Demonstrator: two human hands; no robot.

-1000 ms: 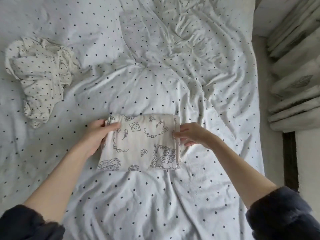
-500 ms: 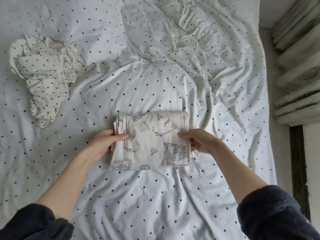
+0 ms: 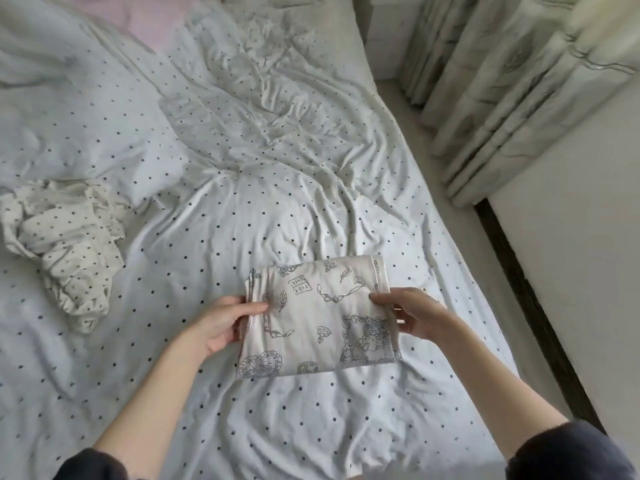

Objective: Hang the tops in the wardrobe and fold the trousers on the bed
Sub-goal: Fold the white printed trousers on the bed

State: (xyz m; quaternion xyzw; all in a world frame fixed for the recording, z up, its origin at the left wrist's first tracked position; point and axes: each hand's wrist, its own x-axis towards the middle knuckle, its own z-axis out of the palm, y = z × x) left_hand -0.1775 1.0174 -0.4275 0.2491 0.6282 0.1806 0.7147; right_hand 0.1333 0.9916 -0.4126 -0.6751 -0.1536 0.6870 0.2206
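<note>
I have the folded trousers, a cream bundle printed with line drawings, gripped at both short ends: my left hand pinches the left edge with the thumb on top and fingers tucked beneath, and my right hand pinches the right edge the same way. Holding both ends keeps the layers stacked so the fold doesn't slump open. The bundle sits low over the polka-dot bed; whether it rests on the sheet I can't tell. A crumpled dotted garment lies well apart to the left, probably next. Curtains hang on the right.
</note>
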